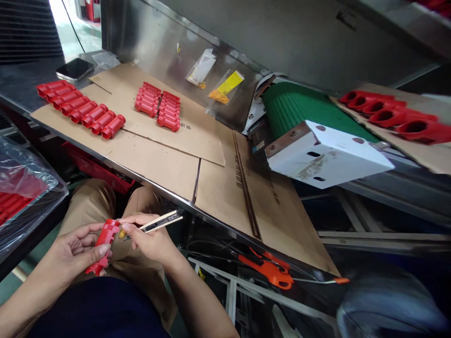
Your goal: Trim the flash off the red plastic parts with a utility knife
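**Red tube (104, 237) and slim cutter (162, 222) held over the lap**

At far left, a plastic-lined bin (52, 180) contains red pieces. A row of similar tubes (82, 109) lies on cardboard (158, 164). Below, the left hand (78, 251) grips the red tube, tilted, between thumb and fingers. Just beside its upper end, the right hand (150, 238) closes around the cutter; whether the blade touches the tube, I cannot tell. Farther right sit two short stacks (158, 105), an orange-handled tool (273, 270), a green conveyor belt (294, 110) and more red tubes (394, 115).
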`<move>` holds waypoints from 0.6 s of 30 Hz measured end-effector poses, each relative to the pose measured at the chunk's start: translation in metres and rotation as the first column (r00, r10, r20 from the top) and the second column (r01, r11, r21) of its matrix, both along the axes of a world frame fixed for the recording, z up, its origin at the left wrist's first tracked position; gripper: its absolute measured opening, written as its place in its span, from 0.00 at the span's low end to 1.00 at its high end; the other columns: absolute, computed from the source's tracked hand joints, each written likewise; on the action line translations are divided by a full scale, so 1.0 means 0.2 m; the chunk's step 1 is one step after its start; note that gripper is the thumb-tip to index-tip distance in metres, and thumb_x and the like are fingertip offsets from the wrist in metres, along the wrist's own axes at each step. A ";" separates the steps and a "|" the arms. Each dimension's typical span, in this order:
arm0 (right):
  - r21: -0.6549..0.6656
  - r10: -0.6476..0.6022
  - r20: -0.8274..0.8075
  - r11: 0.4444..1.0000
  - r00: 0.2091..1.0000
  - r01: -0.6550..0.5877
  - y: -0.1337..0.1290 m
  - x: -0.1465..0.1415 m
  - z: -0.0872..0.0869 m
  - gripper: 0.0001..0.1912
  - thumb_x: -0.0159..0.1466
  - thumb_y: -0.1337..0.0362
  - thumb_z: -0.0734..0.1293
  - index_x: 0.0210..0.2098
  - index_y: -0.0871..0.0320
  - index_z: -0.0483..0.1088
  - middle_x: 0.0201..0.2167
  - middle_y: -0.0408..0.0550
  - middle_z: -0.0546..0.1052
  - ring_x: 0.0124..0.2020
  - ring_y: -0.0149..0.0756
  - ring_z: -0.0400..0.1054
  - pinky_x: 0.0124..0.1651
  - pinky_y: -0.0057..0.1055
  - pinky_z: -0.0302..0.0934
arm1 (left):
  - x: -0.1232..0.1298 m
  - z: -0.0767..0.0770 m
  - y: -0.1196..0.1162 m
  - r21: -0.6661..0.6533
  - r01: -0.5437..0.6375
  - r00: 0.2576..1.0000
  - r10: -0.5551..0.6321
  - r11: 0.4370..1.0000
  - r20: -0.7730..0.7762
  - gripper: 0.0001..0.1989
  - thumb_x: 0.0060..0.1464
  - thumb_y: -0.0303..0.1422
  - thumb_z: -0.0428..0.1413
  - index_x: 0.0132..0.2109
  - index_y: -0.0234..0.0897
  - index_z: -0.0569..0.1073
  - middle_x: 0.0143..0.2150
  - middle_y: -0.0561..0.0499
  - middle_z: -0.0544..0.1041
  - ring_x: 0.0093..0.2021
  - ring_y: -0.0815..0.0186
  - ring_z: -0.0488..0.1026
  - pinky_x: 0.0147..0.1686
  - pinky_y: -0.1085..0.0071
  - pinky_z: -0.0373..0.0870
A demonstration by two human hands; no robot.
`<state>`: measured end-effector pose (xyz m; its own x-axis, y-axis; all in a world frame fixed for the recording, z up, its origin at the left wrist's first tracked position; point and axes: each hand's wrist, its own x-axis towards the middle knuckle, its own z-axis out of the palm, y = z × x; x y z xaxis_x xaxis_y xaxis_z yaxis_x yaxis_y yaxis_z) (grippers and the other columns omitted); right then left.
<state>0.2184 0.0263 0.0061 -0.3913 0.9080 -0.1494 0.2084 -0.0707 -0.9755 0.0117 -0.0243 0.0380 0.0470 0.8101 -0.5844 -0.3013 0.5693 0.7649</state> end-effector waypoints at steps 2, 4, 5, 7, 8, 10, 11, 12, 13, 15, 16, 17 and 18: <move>0.093 -0.004 0.021 0.996 1.000 0.002 0.00 0.00 0.00 0.13 0.74 0.60 0.72 0.50 0.56 0.88 0.31 0.45 0.85 0.25 0.31 0.74 0.35 0.29 0.72 | 0.00 -0.01 0.00 0.015 0.004 1.000 -0.004 1.000 -0.017 0.33 0.39 0.45 0.82 0.51 0.37 0.86 0.30 0.49 0.86 0.25 0.63 0.80 0.26 0.70 0.81; 0.167 -0.007 0.026 0.986 1.000 0.002 0.01 0.00 0.00 0.12 0.74 0.60 0.72 0.49 0.55 0.89 0.30 0.45 0.85 0.29 0.34 0.77 0.42 0.32 0.74 | -0.01 -0.01 0.00 0.035 0.015 0.999 -0.013 0.999 -0.052 0.34 0.39 0.47 0.82 0.51 0.38 0.86 0.31 0.50 0.85 0.27 0.62 0.82 0.27 0.70 0.82; 0.188 -0.006 0.024 0.982 1.000 0.002 0.01 0.00 0.00 0.12 0.74 0.60 0.73 0.49 0.55 0.89 0.30 0.45 0.85 0.31 0.36 0.79 0.44 0.33 0.75 | -0.01 -0.02 -0.01 0.046 0.019 0.997 -0.015 0.999 -0.071 0.34 0.39 0.49 0.82 0.51 0.39 0.87 0.31 0.51 0.85 0.28 0.61 0.82 0.28 0.70 0.83; 0.220 -0.008 0.016 0.975 1.000 0.004 0.01 0.00 0.00 0.12 0.74 0.60 0.73 0.50 0.57 0.89 0.29 0.46 0.86 0.32 0.37 0.80 0.46 0.34 0.75 | -0.01 -0.02 -0.01 0.059 0.019 0.995 -0.014 0.998 -0.095 0.35 0.39 0.51 0.82 0.51 0.39 0.87 0.32 0.50 0.85 0.28 0.61 0.82 0.30 0.69 0.83; 0.235 -0.009 0.011 0.972 1.000 0.006 0.01 0.00 0.01 0.12 0.74 0.60 0.73 0.50 0.58 0.88 0.29 0.46 0.86 0.33 0.38 0.80 0.46 0.34 0.75 | -0.01 -0.02 -0.01 0.059 0.016 0.995 -0.010 0.998 -0.095 0.35 0.38 0.52 0.82 0.51 0.39 0.87 0.32 0.50 0.85 0.28 0.62 0.82 0.30 0.69 0.84; 0.265 -0.007 0.002 0.964 1.000 0.006 0.00 0.00 0.01 0.12 0.75 0.60 0.73 0.49 0.59 0.88 0.29 0.47 0.86 0.33 0.38 0.81 0.46 0.33 0.75 | 0.00 -0.01 -0.01 0.044 0.009 0.997 -0.005 0.999 -0.072 0.35 0.38 0.52 0.82 0.51 0.39 0.88 0.31 0.49 0.86 0.27 0.62 0.81 0.28 0.69 0.83; 0.279 -0.004 0.001 0.960 1.000 0.004 0.00 0.00 0.01 0.11 0.75 0.61 0.73 0.48 0.58 0.88 0.29 0.47 0.86 0.33 0.38 0.81 0.46 0.33 0.74 | 0.00 -0.01 -0.01 0.030 0.014 0.998 -0.012 0.999 -0.055 0.35 0.37 0.52 0.82 0.50 0.39 0.88 0.31 0.48 0.86 0.26 0.62 0.81 0.27 0.70 0.82; 0.289 -0.004 0.004 0.957 1.000 0.003 0.00 0.00 0.01 0.11 0.75 0.62 0.73 0.47 0.58 0.89 0.30 0.47 0.87 0.33 0.37 0.81 0.46 0.32 0.74 | -0.01 -0.01 -0.01 0.013 0.023 0.999 -0.023 1.000 -0.037 0.35 0.38 0.52 0.82 0.50 0.38 0.89 0.30 0.47 0.86 0.26 0.62 0.80 0.26 0.71 0.80; 0.294 -0.005 0.011 0.956 1.000 0.002 0.00 0.00 0.02 0.10 0.75 0.63 0.72 0.46 0.58 0.89 0.30 0.47 0.87 0.33 0.37 0.81 0.45 0.32 0.74 | -0.01 0.00 -0.01 -0.007 0.036 0.999 -0.036 0.999 -0.019 0.35 0.38 0.52 0.82 0.50 0.37 0.89 0.30 0.46 0.86 0.26 0.62 0.80 0.25 0.71 0.79; 0.289 -0.013 0.028 0.957 1.000 0.004 0.00 -0.01 0.03 0.10 0.75 0.64 0.72 0.44 0.58 0.89 0.30 0.47 0.87 0.32 0.36 0.81 0.44 0.31 0.73 | -0.02 0.00 -0.01 -0.052 0.058 0.998 -0.057 0.997 0.017 0.33 0.40 0.50 0.82 0.50 0.36 0.89 0.31 0.44 0.87 0.26 0.62 0.80 0.26 0.72 0.79; 0.282 -0.015 0.035 0.959 0.999 0.004 0.00 -0.01 0.03 0.10 0.75 0.64 0.72 0.44 0.58 0.89 0.30 0.46 0.87 0.32 0.36 0.81 0.43 0.31 0.73 | -0.03 0.01 -0.01 -0.072 0.064 0.997 -0.061 0.995 0.036 0.32 0.42 0.49 0.82 0.50 0.36 0.89 0.32 0.42 0.88 0.27 0.62 0.80 0.26 0.72 0.79; 0.277 -0.013 0.038 0.961 0.999 0.002 0.00 -0.01 0.03 0.10 0.75 0.63 0.73 0.45 0.57 0.89 0.30 0.46 0.87 0.32 0.36 0.81 0.43 0.31 0.73 | -0.04 0.01 0.00 -0.089 0.067 0.997 -0.063 0.994 0.053 0.32 0.42 0.48 0.81 0.51 0.35 0.89 0.33 0.41 0.88 0.28 0.61 0.81 0.27 0.72 0.79; 0.271 -0.009 0.039 0.962 0.999 -0.002 0.00 -0.01 0.03 0.09 0.75 0.62 0.74 0.45 0.57 0.89 0.30 0.46 0.87 0.32 0.36 0.81 0.43 0.31 0.74 | -0.04 0.02 0.00 -0.102 0.071 0.995 -0.064 0.992 0.070 0.32 0.43 0.48 0.81 0.52 0.35 0.89 0.34 0.40 0.88 0.28 0.61 0.81 0.27 0.72 0.79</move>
<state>0.2171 0.0260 0.0123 -0.3866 0.9181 0.0875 0.2475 0.1946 -0.9491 0.0033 -0.0249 0.0411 0.1414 0.7385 -0.6593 -0.3079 0.6658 0.6797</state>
